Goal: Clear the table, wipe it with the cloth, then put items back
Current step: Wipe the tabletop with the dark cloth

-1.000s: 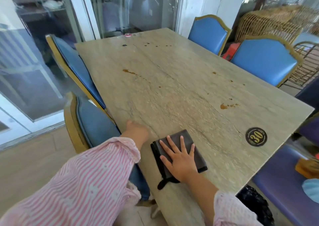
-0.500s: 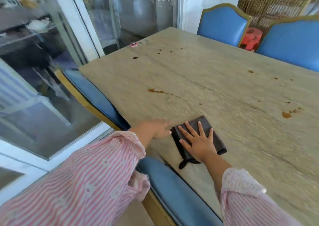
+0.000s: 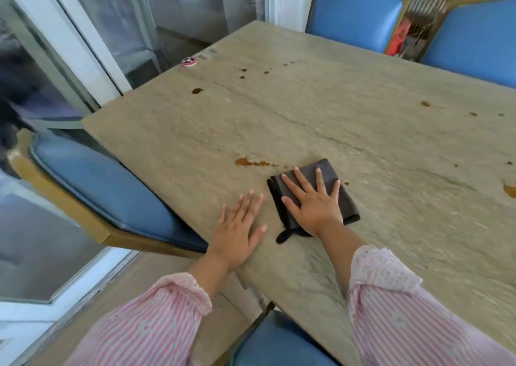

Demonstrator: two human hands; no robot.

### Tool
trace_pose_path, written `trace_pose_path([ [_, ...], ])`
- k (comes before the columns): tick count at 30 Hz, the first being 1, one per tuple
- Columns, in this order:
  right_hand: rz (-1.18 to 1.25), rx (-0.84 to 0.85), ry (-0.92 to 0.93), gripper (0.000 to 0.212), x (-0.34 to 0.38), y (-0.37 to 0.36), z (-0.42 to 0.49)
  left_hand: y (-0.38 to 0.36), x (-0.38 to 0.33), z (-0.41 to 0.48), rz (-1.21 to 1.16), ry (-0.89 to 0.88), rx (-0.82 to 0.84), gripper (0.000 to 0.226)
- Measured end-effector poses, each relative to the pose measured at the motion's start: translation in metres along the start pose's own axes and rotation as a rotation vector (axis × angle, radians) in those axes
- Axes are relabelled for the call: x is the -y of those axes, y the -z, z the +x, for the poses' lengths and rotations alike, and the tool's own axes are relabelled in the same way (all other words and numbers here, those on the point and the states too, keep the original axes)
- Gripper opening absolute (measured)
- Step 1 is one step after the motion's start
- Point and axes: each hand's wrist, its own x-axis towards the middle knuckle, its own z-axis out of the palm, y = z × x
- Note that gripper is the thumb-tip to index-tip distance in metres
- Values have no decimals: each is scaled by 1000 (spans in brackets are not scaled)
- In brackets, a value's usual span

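- Your right hand (image 3: pixel 312 205) lay palm down on the cloth (image 3: pixel 347 202). Its fingers were straight and spread, pressing the fabric flat, with nothing gripped or pinched.
- The cloth was dark and folded into a thick pad. It sat on the table (image 3: pixel 363 108) near the edge closest to you, and a small dark loop trailed from its near corner.
- Your left hand (image 3: pixel 237 226) rested flat on the bare tabletop just left of the cloth. The fingers were straight and close together, held nothing, and stayed clear of the fabric.
- A brown spill streak (image 3: pixel 245 161) ran across the surface just beyond the cloth's far left corner, its thin tail reaching almost to the cloth's edge.
- A small brown spot (image 3: pixel 346 183) sat just off the cloth's far right corner.
- Dark drips (image 3: pixel 196 91) dotted the surface well beyond the cloth. Farther still, a round pink disc (image 3: pixel 189 61) lay at the table's rim.
- Another brown patch (image 3: pixel 510 190) showed well to the right of the cloth, cut off by the edge of the view.
- A blue chair (image 3: pixel 111 192) stood to the left of the cloth, against the table's side.
- Two more blue chairs (image 3: pixel 354 13) stood well beyond the cloth, on the table's far side.
- On the near side of the cloth, pink striped sleeves (image 3: pixel 391 304) covered both your forearms and left the wrists bare.
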Motion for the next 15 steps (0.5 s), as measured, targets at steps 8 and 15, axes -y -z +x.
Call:
trace_pose_path([
  [8,53,-6,-36,55,6,-2,-30,7,19,34,-102,38,-104,76],
  [15,73,-52,-358,55,-54,7,-31,1,26,38,-114,-8,-130,89],
])
